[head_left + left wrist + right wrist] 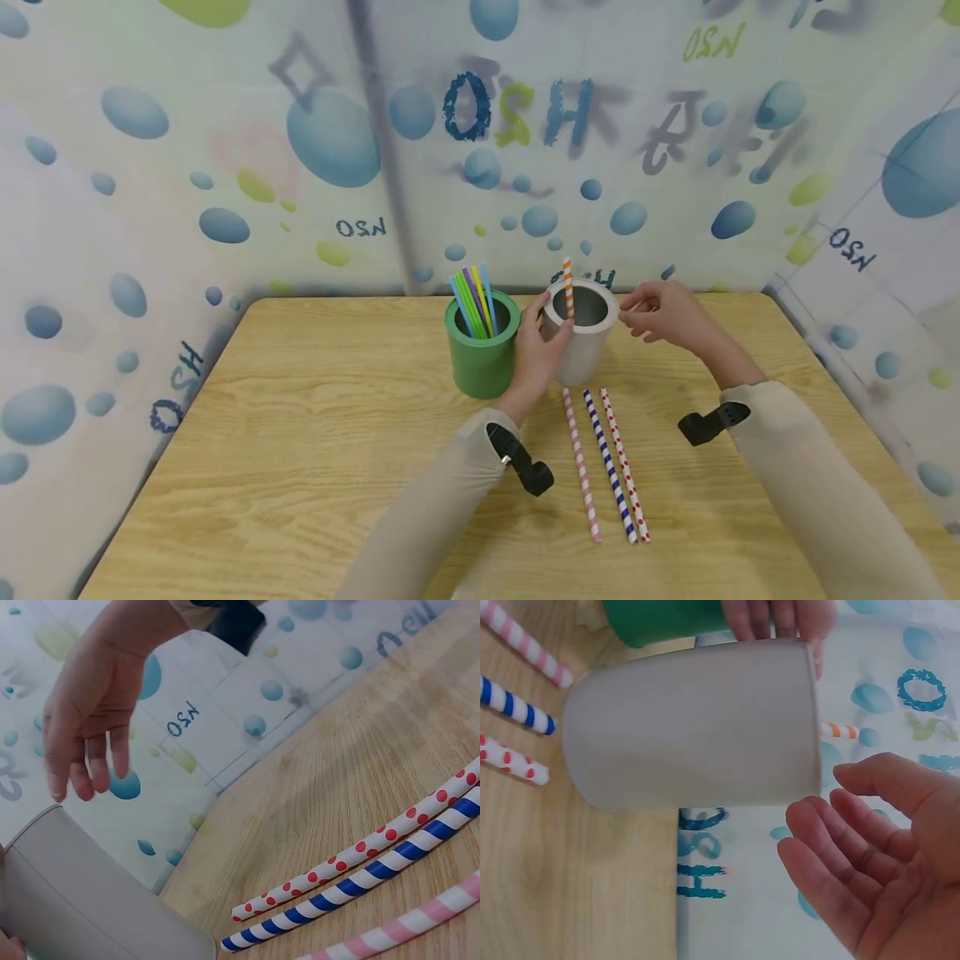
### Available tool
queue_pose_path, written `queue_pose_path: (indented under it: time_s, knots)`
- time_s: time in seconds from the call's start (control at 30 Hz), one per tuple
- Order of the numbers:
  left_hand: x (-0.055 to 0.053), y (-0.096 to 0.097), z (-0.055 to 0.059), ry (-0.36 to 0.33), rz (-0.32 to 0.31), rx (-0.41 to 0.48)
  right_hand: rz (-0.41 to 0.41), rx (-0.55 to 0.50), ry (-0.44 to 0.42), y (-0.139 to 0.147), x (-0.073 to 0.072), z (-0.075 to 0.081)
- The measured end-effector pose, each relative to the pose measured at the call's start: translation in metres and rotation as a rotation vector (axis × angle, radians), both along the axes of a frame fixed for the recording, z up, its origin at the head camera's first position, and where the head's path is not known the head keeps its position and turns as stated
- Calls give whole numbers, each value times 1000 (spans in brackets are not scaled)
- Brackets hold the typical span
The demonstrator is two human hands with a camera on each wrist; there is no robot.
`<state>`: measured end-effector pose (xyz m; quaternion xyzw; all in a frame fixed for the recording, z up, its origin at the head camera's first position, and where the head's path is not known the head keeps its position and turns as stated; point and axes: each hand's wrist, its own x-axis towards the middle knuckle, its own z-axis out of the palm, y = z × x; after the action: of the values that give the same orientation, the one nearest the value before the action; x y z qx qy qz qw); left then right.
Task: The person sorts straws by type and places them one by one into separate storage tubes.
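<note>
A light grey cup [579,354] stands on the wooden table with one orange-and-white striped paper straw [567,287] upright in it. My left hand [537,350] grips the cup's left side, thumb in front and fingers towards the back. Just off the right of the rim is my right hand [663,315], its fingers loosely bent and holding nothing; the right wrist view shows the right hand [877,862] with its palm towards the cup. In front of the cup lie three paper straws: pink-striped [581,467], blue-striped [611,467] and red-dotted [625,467].
Left of the grey cup stands a green cup [482,367] holding several plastic straws [472,304] in blue, green, purple and yellow. The table [315,417] reaches back to a patterned curtain-like backdrop [337,142] printed with blue and green drops.
</note>
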<state>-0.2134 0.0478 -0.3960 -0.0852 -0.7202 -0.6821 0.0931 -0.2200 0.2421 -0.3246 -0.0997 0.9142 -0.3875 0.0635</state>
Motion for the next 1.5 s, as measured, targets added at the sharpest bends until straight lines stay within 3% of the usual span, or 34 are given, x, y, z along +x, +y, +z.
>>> queue_pose_path:
  time_s: [0.47, 0.7, 0.8, 0.93, 0.97, 1.03, 1.17, 1.5]
  knots:
    - [-3, 3, -1, -9, -28, 39, 17, -30, -177, 13, 18, -69]
    - [-3, 3, -1, -5, -26, 59, -5, -52, -224, 11, 25, -95]
    - [-1, 2, 0, 1, -22, 68, -26, -59, -246, 8, 28, -101]
    - [12, -2, 18, -9, -19, 66, -56, -98, -280, 4, 31, -111]
    - [12, -2, 18, -10, -20, 60, -63, -109, -284, 4, 31, -114]
    - [12, -2, 18, -14, -19, 56, -75, -123, -285, 3, 32, -118]
    - [0, 0, 0, -7, -13, 40, -82, -135, -272, 2, 34, -121]
    - [-2, 0, -3, -7, -4, 20, -96, -143, -253, -5, 35, -121]
